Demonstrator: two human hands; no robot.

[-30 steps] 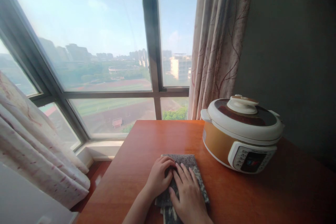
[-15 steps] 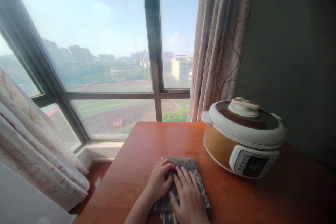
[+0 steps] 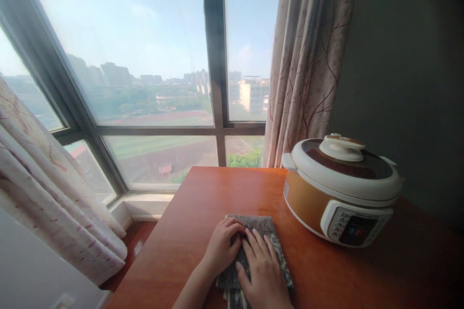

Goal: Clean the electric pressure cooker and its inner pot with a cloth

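A folded dark grey patterned cloth [image 3: 259, 223] lies on the reddish-brown table [image 3: 221, 188] near its front. My left hand [image 3: 225, 247] rests on the cloth's left part, its fingers bent and together, with the fingertips near my other hand; whether they pinch any fabric is hidden. My right hand [image 3: 261, 265] lies flat across the middle of the cloth with its fingers apart and thumb out to the left. Loose lower layers of the cloth show below the hands at the bottom edge.
A white and gold electric cooker [image 3: 342, 188] with a lid and front panel stands at the right of the table. Behind the table are windows [image 3: 152, 159], with one curtain [image 3: 304, 67] at right and another [image 3: 47, 193] at left.
The whole view has shifted slightly, so everything sits a little farther right. Both hands keep nearly the same pose on the cloth.
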